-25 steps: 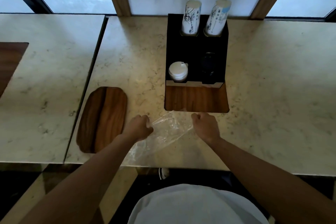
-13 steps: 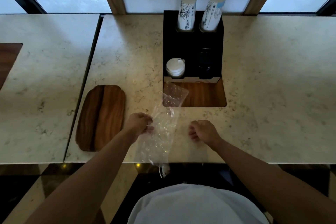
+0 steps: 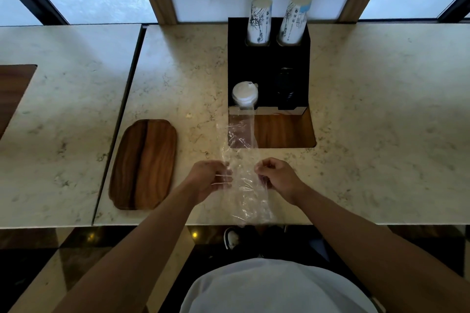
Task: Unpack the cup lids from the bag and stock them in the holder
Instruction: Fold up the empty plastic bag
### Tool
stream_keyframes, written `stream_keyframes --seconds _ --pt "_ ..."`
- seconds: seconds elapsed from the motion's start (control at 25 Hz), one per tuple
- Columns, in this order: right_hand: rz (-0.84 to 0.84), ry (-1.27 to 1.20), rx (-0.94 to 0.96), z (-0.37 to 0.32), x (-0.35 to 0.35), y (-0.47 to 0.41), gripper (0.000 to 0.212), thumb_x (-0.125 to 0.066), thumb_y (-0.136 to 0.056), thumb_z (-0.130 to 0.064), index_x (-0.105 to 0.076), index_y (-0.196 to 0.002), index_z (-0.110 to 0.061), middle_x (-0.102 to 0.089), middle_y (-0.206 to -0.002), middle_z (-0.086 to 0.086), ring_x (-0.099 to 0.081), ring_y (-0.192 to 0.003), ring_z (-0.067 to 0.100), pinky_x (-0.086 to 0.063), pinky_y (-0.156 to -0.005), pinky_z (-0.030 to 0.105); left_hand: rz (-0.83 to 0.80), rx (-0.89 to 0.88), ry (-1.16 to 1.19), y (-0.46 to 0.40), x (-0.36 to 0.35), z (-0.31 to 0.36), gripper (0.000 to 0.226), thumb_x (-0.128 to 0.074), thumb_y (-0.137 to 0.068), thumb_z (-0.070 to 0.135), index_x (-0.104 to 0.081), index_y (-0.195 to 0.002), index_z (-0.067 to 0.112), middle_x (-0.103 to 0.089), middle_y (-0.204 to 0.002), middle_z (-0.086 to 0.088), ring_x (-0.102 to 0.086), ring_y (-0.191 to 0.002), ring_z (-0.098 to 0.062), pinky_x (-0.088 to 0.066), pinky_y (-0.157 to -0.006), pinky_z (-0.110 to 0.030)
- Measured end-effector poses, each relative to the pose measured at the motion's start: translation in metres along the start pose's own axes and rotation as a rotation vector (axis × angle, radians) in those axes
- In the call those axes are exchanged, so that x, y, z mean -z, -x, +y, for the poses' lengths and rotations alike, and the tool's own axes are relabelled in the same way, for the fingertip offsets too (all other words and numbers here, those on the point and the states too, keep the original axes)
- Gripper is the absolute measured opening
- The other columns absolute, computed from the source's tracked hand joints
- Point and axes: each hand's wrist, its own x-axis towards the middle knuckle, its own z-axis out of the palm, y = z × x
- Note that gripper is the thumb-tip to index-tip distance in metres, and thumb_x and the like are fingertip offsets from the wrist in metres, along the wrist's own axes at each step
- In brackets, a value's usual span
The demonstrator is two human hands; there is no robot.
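A clear, empty-looking plastic bag (image 3: 243, 160) lies stretched lengthwise on the marble counter, from the black holder (image 3: 268, 66) down to the counter's front edge. My left hand (image 3: 211, 180) pinches its left side and my right hand (image 3: 277, 178) pinches its right side. A stack of white cup lids (image 3: 245, 95) sits in the holder's front left slot. Black lids (image 3: 286, 89) fill the front right slot, barely visible. Two stacks of printed paper cups (image 3: 260, 20) stand in the back slots.
A wooden tray (image 3: 143, 164) lies on the counter left of my hands. A wooden inlay (image 3: 284, 129) sits in front of the holder. Windows with wooden posts run along the far edge. A seam (image 3: 119, 122) splits the counter at left.
The bag went from bunched between my hands to stretched out flat toward the holder. My right hand let go, then took hold of the bag's right side again.
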Motion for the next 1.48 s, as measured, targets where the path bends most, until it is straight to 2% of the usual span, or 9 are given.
stream_keyframes --seconds 0.08,0.2,0.44,0.64,0.76,0.84,1.0,1.24,1.48 --pt "-0.007 -0.065 -0.014 -0.001 0.003 0.004 0.005 -0.067 -0.093 -0.008 -0.069 -0.096 -0.011 -0.061 -0.068 0.009 -0.052 -0.05 0.013 -0.042 -0.047 0.023 0.002 -0.035 -0.057 0.001 0.003 -0.001 0.024 -0.059 -0.09 -0.008 -0.067 -0.112 -0.006 -0.07 -0.089 -0.018 -0.069 -0.069 -0.028 -0.062 -0.067 -0.04" --pt "-0.042 -0.154 -0.052 -0.005 0.006 0.01 0.03 -0.054 -0.096 -0.001 -0.073 -0.113 -0.017 -0.057 -0.08 0.016 -0.052 -0.062 0.024 -0.043 -0.052 0.028 -0.004 -0.069 -0.083 0.003 0.007 -0.004 0.023 -0.06 -0.091 -0.009 -0.067 -0.113 -0.005 -0.07 -0.085 -0.016 -0.065 -0.071 -0.03 -0.061 -0.064 -0.04" --pt "-0.122 -0.495 -0.084 -0.005 0.013 0.024 0.035 -0.045 -0.102 0.003 -0.067 -0.127 -0.007 -0.072 -0.097 0.01 -0.065 -0.074 0.023 -0.054 -0.057 0.033 -0.108 -0.038 0.204 0.004 -0.005 -0.011 0.036 -0.049 -0.092 -0.011 -0.079 -0.099 0.006 -0.068 -0.08 -0.013 -0.066 -0.062 -0.023 -0.058 -0.057 -0.034" --pt "-0.122 -0.661 -0.138 -0.002 0.027 0.025 0.036 -0.04 -0.097 -0.007 -0.068 -0.073 -0.006 -0.062 -0.084 0.011 -0.063 -0.064 0.018 -0.055 -0.056 0.03 -0.111 -0.008 0.298 0.002 -0.016 -0.01 0.018 -0.045 -0.078 0.0 -0.062 -0.084 -0.004 -0.067 -0.096 -0.023 -0.068 -0.067 -0.031 -0.061 -0.067 -0.044" --pt "-0.112 -0.453 -0.103 -0.002 0.038 0.021 0.024 -0.054 -0.095 -0.018 -0.066 -0.078 -0.007 -0.062 -0.087 0.015 -0.062 -0.076 0.025 -0.056 -0.071 0.037 -0.115 -0.054 0.183 0.008 -0.021 -0.006 0.015 -0.063 -0.086 0.012 -0.073 -0.084 0.001 -0.065 -0.106 -0.024 -0.069 -0.079 -0.033 -0.062 -0.075 -0.048" --pt "-0.13 -0.299 -0.038 -0.004 0.042 0.02 0.003 -0.062 -0.091 -0.007 -0.065 -0.09 -0.008 -0.058 -0.093 0.017 -0.059 -0.081 0.028 -0.051 -0.079 0.043 -0.175 -0.021 0.097 0.013 -0.027 -0.004 0.028 -0.073 -0.087 0.024 -0.073 -0.114 0.017 -0.063 -0.121 -0.024 -0.067 -0.101 -0.04 -0.06 -0.088 -0.056" --pt "-0.061 -0.159 0.053 -0.01 0.044 0.02 0.03 -0.064 -0.082 0.012 -0.071 -0.097 -0.013 -0.065 -0.1 0.009 -0.068 -0.079 0.017 -0.06 -0.073 0.032 -0.278 0.032 -0.001 0.02 -0.038 -0.007 0.058 -0.072 -0.091 0.039 -0.042 -0.138 0.055 -0.062 -0.131 -0.027 -0.067 -0.111 -0.048 -0.055 -0.093 -0.064" --pt "0.132 0.081 0.215 -0.013 0.051 0.016 0.024 -0.077 -0.082 -0.006 -0.075 -0.079 -0.029 -0.07 -0.087 -0.006 -0.066 -0.074 0.008 -0.054 -0.064 0.018 -0.226 -0.269 -0.165 0.031 -0.048 -0.012 0.079 -0.067 -0.094 0.007 -0.033 -0.144 0.058 -0.072 -0.116 -0.02 -0.073 -0.096 -0.043 -0.061 -0.084 -0.056" --pt "0.104 0.081 0.246 -0.015 0.049 0.021 0.021 -0.07 -0.092 -0.01 -0.079 -0.087 -0.029 -0.075 -0.096 0.0 -0.069 -0.086 0.017 -0.057 -0.072 0.025 -0.132 -0.443 -0.219 0.038 -0.05 -0.011 0.034 -0.052 -0.099 -0.005 -0.059 -0.124 0.018 -0.071 -0.107 -0.023 -0.073 -0.086 -0.035 -0.061 -0.078 -0.045"
